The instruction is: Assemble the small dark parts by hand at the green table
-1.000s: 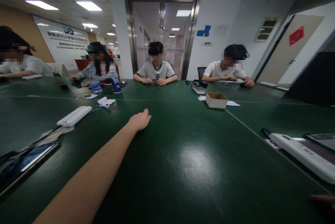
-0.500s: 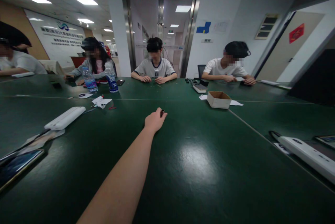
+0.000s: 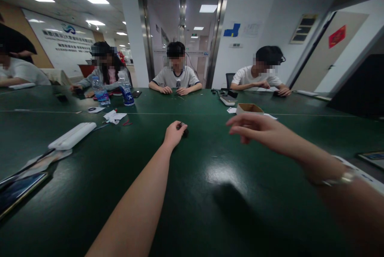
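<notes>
My left hand [image 3: 174, 133] rests on the green table [image 3: 192, 177] at mid-frame, its fingers closed around a small dark object [image 3: 181, 124]. Most of that object is hidden by the fingers, so I cannot make out its kind. Over the table to the right hovers my right hand [image 3: 253, 126], a little blurred, with its fingers stretched out and nothing seen in them. A metal band circles its wrist. Behind the right hand stands an open cardboard box [image 3: 249, 108], partly covered by the hand.
At left lie a white power bank [image 3: 73, 135] with a cable, a phone [image 3: 22, 193] and paper scraps [image 3: 115, 117]. Two bottles [image 3: 126, 89] stand farther back. A white device [image 3: 366, 175] at right is partly behind my right arm. Several people sit across the table.
My right hand has come in from the right and now reaches over the table near the box. The left hand keeps its hold on the small dark object, shifted slightly in view.
</notes>
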### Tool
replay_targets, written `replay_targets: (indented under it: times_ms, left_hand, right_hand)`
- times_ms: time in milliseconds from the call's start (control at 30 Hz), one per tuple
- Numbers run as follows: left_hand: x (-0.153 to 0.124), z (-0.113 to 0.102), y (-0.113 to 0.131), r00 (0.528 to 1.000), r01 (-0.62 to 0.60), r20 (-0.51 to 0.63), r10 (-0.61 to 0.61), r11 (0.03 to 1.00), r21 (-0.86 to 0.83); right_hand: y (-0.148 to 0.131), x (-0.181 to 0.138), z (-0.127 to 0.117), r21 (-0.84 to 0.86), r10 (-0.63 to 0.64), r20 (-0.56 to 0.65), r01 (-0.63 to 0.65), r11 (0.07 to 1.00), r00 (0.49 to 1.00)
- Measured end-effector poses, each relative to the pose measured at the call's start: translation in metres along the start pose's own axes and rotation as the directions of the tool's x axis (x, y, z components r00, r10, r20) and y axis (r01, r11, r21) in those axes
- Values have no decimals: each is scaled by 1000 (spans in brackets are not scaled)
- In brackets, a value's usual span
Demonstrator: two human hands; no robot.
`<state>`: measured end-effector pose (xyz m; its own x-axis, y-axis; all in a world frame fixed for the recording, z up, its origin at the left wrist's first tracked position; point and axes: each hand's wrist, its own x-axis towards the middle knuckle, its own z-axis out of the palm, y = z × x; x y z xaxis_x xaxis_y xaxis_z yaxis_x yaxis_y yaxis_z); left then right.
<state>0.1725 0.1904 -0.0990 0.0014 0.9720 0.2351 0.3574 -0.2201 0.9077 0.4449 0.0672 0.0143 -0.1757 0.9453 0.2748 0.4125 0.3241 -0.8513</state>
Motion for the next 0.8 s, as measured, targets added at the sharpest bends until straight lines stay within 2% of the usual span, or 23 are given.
replay_targets:
  times_ms: [67,167,233,300,400,533,800]
  left_hand:
    - [5,-2,-3,999,50,4,-50,979,-197]
    - [9,-3,-5,999,47,26,-40,920,-389]
    - [10,-2,-6,998,45,59,-21,893,-448]
    - [10,-1,-6,996,52,86,-13,881,-470]
    - [10,0,-6,995,75,95,-32,866,-494]
    - [10,0,-5,993,113,98,-71,833,-541]
    - [8,-1,-7,997,77,62,-54,875,-478]
  right_hand:
    - [6,38,40,30,118,153,-124,992,981]
    - [31,82,102,136,349,206,-380,915,914]
    - [48,96,132,270,383,253,-445,854,889]
    - [60,101,149,377,340,249,-414,828,907]
    - [71,101,156,477,279,172,-328,816,945]
    - [78,100,154,563,253,131,-282,777,958]
    - [79,101,156,552,226,108,-248,796,968]
